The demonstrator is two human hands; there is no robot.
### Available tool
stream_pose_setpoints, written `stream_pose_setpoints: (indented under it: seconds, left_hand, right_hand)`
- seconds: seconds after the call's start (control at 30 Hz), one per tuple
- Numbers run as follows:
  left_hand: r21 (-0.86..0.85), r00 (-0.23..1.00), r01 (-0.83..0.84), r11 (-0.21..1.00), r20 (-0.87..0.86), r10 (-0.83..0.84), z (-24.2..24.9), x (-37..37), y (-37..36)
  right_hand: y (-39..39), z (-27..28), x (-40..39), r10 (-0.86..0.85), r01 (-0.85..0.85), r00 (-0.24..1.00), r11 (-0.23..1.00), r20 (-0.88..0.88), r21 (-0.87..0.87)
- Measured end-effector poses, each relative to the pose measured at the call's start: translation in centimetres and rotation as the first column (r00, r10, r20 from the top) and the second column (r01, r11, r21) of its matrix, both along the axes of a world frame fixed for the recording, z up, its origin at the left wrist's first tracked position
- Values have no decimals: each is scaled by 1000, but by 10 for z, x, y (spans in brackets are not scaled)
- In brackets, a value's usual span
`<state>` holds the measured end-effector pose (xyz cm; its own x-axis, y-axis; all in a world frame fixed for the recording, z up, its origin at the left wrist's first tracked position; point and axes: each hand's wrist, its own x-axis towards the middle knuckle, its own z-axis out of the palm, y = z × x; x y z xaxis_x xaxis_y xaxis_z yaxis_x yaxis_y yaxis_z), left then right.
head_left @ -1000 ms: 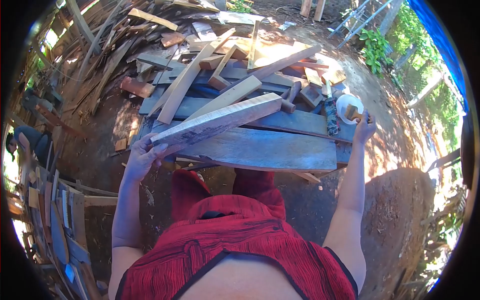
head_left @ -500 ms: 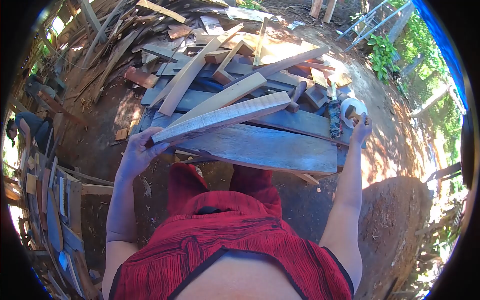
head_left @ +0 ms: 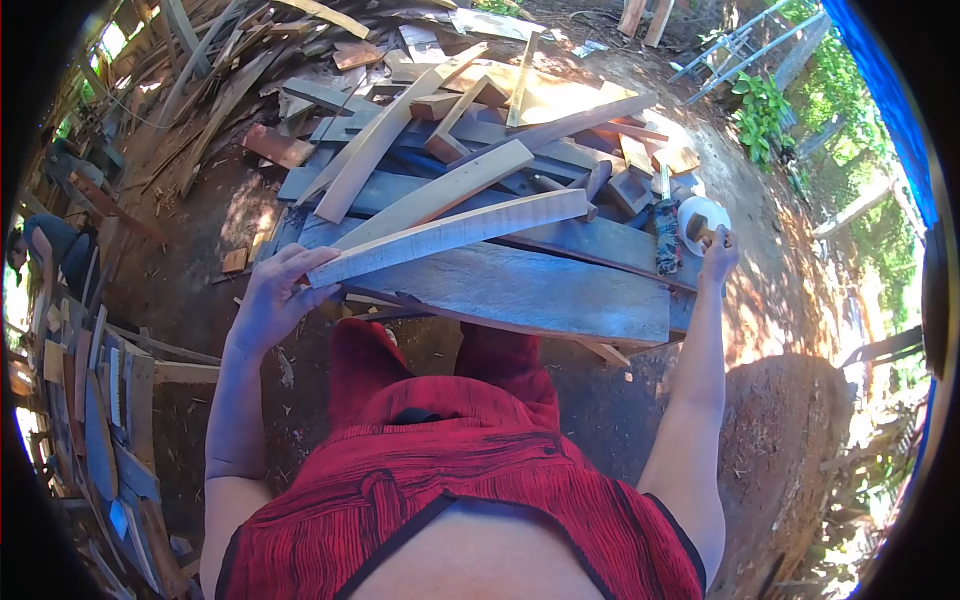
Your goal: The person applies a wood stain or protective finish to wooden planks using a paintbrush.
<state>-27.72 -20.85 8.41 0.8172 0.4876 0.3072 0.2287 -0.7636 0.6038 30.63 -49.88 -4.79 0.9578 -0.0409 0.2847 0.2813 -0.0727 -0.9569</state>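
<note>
My left hand [head_left: 272, 298] grips the near left end of a long wooden strip [head_left: 455, 234], thumb underneath and fingers over the top. The strip slants up to the right above a wide grey board [head_left: 540, 290], its far end by the other timber. At the right, my right hand [head_left: 720, 256] is closed on a paintbrush [head_left: 704, 229], held over a round white container [head_left: 689, 212]. Just left of that container is a dark, patterned object [head_left: 667, 240], its kind unclear. Another pale strip [head_left: 440, 195] lies behind the held one.
Offcuts and boards [head_left: 480, 110] are heaped across the far side of the work surface. More planks [head_left: 100, 400] lean at the left, where a person [head_left: 60, 245] is partly visible. A metal ladder-like frame [head_left: 735, 55] and a leafy plant [head_left: 762, 115] are at the back right.
The held strip has rolled slightly in my left hand, so its lit face shows differently. The brush has shifted a little over the white container.
</note>
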Motion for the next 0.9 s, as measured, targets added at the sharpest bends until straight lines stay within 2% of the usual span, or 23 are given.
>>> stream_pose_setpoints:
  seconds: [0.03, 0.1, 0.17, 0.23, 0.27, 0.33, 0.37, 0.43, 0.47, 0.53, 0.57, 0.63, 0.7, 0.83, 0.9]
  left_hand:
    - [-2, 1000, -4, 1000, 3, 4, -2, 0, 3]
    - [101, 1000, 17, 995, 22, -19, -6, -2, 8]
    - [88, 1000, 8, 996, 22, -10, -5, -2, 10]
    - [76, 1000, 2, 997, 22, -4, -4, -2, 13]
    - [74, 1000, 8, 997, 17, -10, -3, -3, 15]
    - [70, 1000, 20, 997, 14, -21, -3, -3, 18]
    - [87, 1000, 21, 996, 15, -22, -3, -2, 19]
    - [102, 999, 25, 994, 21, -27, -4, -2, 20]
    - [110, 1000, 23, 994, 17, -25, -4, -2, 21]
    - [118, 1000, 15, 993, 17, -17, -5, -4, 21]
    - [94, 1000, 18, 995, 8, -19, -6, -5, 20]
    - [69, 1000, 8, 998, 4, -8, -9, -8, 18]
    - [-229, 999, -20, 973, 27, 27, -18, -10, 17]
    - [-232, 994, -1, 973, 107, 26, -38, -16, 22]
    - [-381, 994, 3, 925, 106, 41, -42, -18, 23]
  right_hand:
    - [-2, -1, 2, 14, -13, 1000, 997, 8, -82]
    - [-5, 5, 1, 39, -39, 999, 996, 6, -81]
    - [-6, 19, -3, 64, -64, 998, 995, 2, -80]
    - [-7, 44, -12, -51, 153, 949, 938, 311, -311]
    - [-4, 58, -18, -51, 153, 949, 937, 312, -313]
    - [15, 94, -55, 55, -25, 966, 992, 251, -124]
    - [24, 108, -71, 52, -21, 966, 992, 253, -125]
    - [45, 129, -102, 269, -264, 943, 963, 195, -54]
    - [55, 135, -116, 268, -262, 943, 963, 198, -56]
    - [76, 143, -141, 406, -400, 905, 914, 129, -72]
    - [85, 145, -152, 412, -405, 902, 911, 131, -73]
    - [100, 147, -172, 499, -477, 860, 860, 108, -182]
    - [113, 143, -189, 514, -495, 853, 853, 97, -166]
    - [130, 127, -215, 559, -521, 817, 821, 143, -233]
    - [141, 114, -229, 594, -534, 783, 794, 185, -291]
